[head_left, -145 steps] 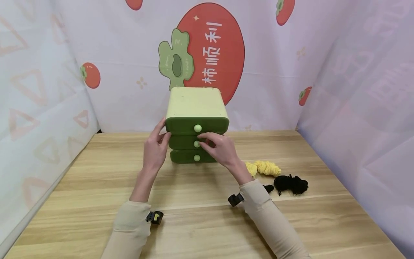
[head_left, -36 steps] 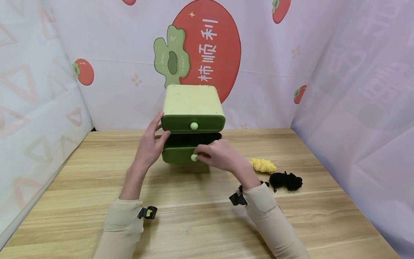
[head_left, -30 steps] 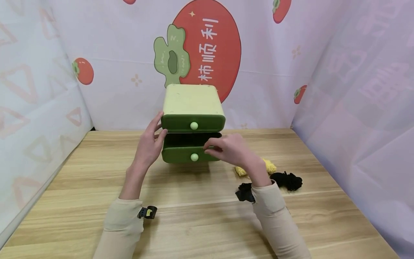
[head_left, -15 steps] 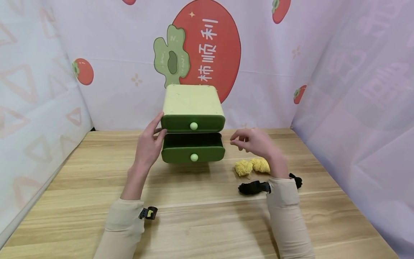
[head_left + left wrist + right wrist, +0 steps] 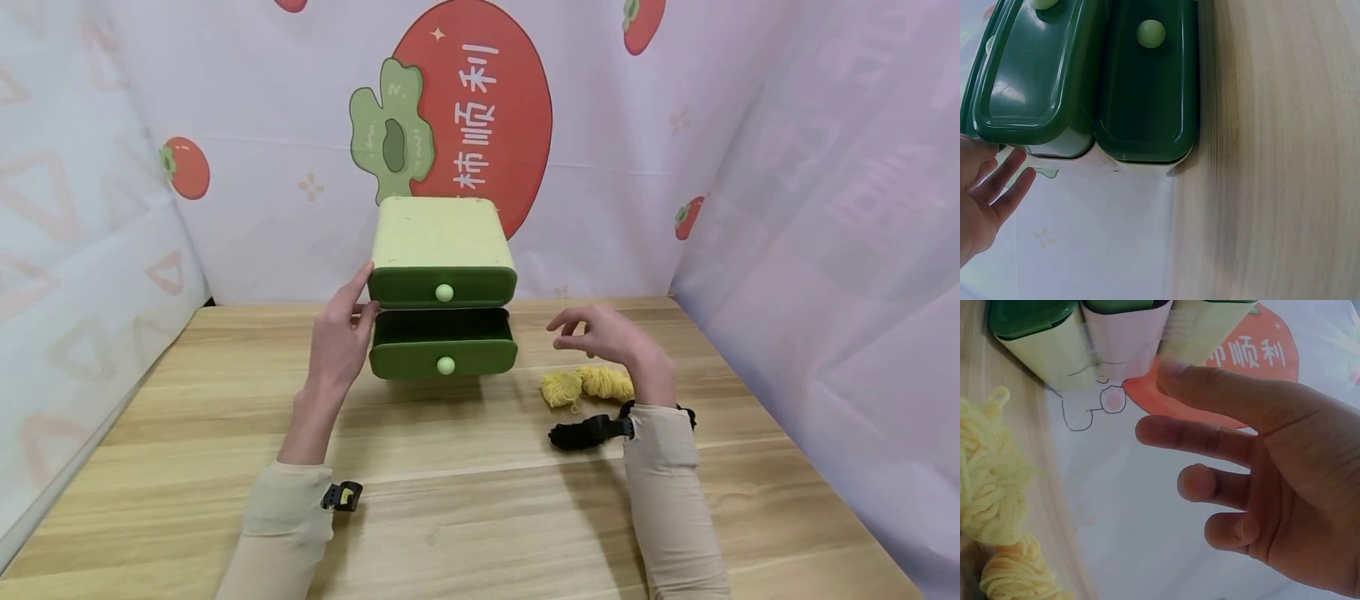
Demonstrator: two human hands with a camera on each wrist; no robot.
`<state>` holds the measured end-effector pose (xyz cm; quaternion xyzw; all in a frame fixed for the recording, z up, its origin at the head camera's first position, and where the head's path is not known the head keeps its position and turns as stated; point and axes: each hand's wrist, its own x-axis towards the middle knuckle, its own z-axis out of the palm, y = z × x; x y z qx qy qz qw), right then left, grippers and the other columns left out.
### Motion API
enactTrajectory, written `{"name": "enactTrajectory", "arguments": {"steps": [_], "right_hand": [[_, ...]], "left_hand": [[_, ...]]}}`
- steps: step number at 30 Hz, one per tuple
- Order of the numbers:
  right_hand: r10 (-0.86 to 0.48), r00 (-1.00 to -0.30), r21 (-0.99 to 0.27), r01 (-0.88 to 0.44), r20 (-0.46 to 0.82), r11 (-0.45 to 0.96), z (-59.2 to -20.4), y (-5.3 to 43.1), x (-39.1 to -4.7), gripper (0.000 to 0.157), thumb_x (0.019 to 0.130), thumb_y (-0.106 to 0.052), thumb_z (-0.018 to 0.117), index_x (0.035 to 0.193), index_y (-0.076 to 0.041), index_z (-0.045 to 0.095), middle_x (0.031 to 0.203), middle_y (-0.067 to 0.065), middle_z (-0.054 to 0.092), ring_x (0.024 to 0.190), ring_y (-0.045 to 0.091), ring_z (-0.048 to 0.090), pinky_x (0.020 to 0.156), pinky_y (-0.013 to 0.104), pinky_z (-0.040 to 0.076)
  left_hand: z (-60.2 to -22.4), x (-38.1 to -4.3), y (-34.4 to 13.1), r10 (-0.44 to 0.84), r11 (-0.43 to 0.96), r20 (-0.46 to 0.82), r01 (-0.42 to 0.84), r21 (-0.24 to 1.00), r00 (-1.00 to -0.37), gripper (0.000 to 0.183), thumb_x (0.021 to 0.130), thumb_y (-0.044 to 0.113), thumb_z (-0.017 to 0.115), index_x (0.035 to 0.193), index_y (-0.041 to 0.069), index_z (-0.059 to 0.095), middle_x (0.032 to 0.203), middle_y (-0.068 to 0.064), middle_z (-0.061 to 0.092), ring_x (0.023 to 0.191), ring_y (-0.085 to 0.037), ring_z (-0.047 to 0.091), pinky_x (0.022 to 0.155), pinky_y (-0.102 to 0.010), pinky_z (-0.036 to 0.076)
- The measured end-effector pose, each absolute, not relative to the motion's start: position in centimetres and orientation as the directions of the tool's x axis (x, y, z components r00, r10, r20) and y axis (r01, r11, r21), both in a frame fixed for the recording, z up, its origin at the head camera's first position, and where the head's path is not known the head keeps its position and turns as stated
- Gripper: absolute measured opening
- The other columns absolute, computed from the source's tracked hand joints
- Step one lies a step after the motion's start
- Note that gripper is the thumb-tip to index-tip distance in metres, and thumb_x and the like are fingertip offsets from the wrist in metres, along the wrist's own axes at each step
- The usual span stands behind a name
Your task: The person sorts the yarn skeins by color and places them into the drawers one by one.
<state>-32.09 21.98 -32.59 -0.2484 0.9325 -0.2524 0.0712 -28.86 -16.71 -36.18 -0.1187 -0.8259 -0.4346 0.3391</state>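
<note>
A small drawer cabinet (image 5: 442,233) with a cream top and green fronts stands at the back of the table. Its middle drawer (image 5: 405,360) is pulled out, and the dark inside shows below the closed top drawer (image 5: 405,288). The closed bottom drawer (image 5: 1147,94) shows in the left wrist view. My left hand (image 5: 337,350) rests against the cabinet's left side, fingers extended, thumb by the top drawer's lower corner. To the right of the cabinet my right hand (image 5: 603,337) hovers with loosely bent fingers and holds nothing. Yellow yarn bundles (image 5: 561,388) lie below it.
Black yarn (image 5: 573,436) lies on the wooden table (image 5: 450,533) in front of the yellow yarn, partly hidden by the right wrist and its camera. A printed cloth backdrop (image 5: 262,100) closes off the back and sides.
The right hand first held the middle drawer's knob and the drawer came out toward me. It then let go and moved right. The left hand has stayed on the cabinet's side.
</note>
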Motion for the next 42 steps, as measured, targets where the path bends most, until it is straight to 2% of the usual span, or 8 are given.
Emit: {"name": "enactTrajectory", "arguments": {"steps": [8, 12, 18, 25, 33, 38, 42], "right_hand": [[-0.497, -0.846, -0.515, -0.346, -0.19, 0.785, -34.1, 22.6, -32.7, 0.036, 0.091, -0.025, 0.073, 0.126, -0.017, 0.068, 0.119, 0.014, 0.066, 0.088, 0.027, 0.066, 0.072, 0.035, 0.057], [-0.48, -0.827, -0.487, -0.303, -0.292, 0.819, -34.7, 22.8, -33.0, 0.043, 0.089, -0.027, 0.074, 0.131, -0.019, 0.066, 0.126, 0.017, 0.062, 0.086, 0.027, 0.066, 0.073, 0.035, 0.054], [-0.469, -0.81, -0.495, -0.265, -0.352, 0.828, -35.1, 23.1, -33.1, 0.05, 0.089, -0.025, 0.074, 0.135, -0.012, 0.062, 0.13, 0.022, 0.058, 0.086, 0.025, 0.063, 0.074, 0.034, 0.053], [-0.441, -0.801, -0.473, -0.23, -0.404, 0.851, -35.6, 23.4, -33.1, 0.044, 0.088, -0.024, 0.075, 0.13, -0.016, 0.067, 0.124, 0.015, 0.063, 0.078, 0.02, 0.057, 0.063, 0.029, 0.045], [-0.423, -0.797, -0.466, -0.205, -0.431, 0.861, -35.9, 23.1, -33.1, 0.038, 0.086, -0.017, 0.077, 0.123, -0.015, 0.069, 0.115, 0.011, 0.063, 0.082, 0.019, 0.056, 0.065, 0.028, 0.045], [-0.463, -0.81, -0.479, -0.265, -0.361, 0.837, -36.2, 23.0, -33.2, 0.02, 0.083, -0.007, 0.073, 0.103, -0.008, 0.073, 0.097, 0.007, 0.067, 0.08, 0.015, 0.056, 0.07, 0.027, 0.048], [-0.498, -0.81, -0.481, -0.318, -0.31, 0.817, -36.3, 22.8, -33.3, 0.007, 0.084, -0.005, 0.07, 0.089, -0.007, 0.074, 0.087, 0.006, 0.069, 0.073, 0.016, 0.056, 0.065, 0.025, 0.048]], "left_hand": [[-36.4, -28.5, -16.9, -0.116, 0.591, 0.679, 0.499, 0.634, -0.725, 0.058, 0.095, -0.004, 0.06, 0.147, 0.02, 0.051, 0.133, -0.014, 0.063, 0.089, -0.036, 0.073, 0.077, -0.044, 0.061], [-36.4, -28.4, -17.0, -0.12, 0.589, 0.679, 0.499, 0.636, -0.725, 0.058, 0.095, -0.004, 0.059, 0.147, 0.02, 0.051, 0.133, -0.014, 0.063, 0.088, -0.036, 0.073, 0.077, -0.044, 0.061], [-36.4, -28.4, -17.1, -0.101, 0.582, 0.68, 0.511, 0.632, -0.726, 0.058, 0.095, -0.004, 0.058, 0.148, 0.02, 0.05, 0.132, -0.015, 0.063, 0.089, -0.037, 0.072, 0.077, -0.045, 0.061], [-36.5, -28.4, -17.1, -0.084, 0.587, 0.678, 0.514, 0.626, -0.73, 0.057, 0.096, -0.003, 0.058, 0.148, 0.019, 0.05, 0.13, -0.015, 0.063, 0.089, -0.035, 0.073, 0.077, -0.045, 0.062], [-36.4, -28.5, -16.9, -0.077, 0.586, 0.672, 0.512, 0.628, -0.737, 0.056, 0.096, -0.002, 0.055, 0.147, 0.02, 0.051, 0.131, -0.014, 0.062, 0.089, -0.034, 0.072, 0.077, -0.043, 0.062], [-36.2, -28.5, -16.9, -0.072, 0.587, 0.67, 0.512, 0.628, -0.739, 0.057, 0.096, -0.002, 0.055, 0.148, 0.022, 0.05, 0.132, -0.014, 0.062, 0.09, -0.033, 0.072, 0.077, -0.043, 0.062], [-36.2, -28.5, -17.0, -0.072, 0.585, 0.665, 0.508, 0.632, -0.743, 0.058, 0.097, -0.002, 0.053, 0.149, 0.023, 0.048, 0.133, -0.013, 0.061, 0.09, -0.033, 0.072, 0.077, -0.044, 0.061]]}}
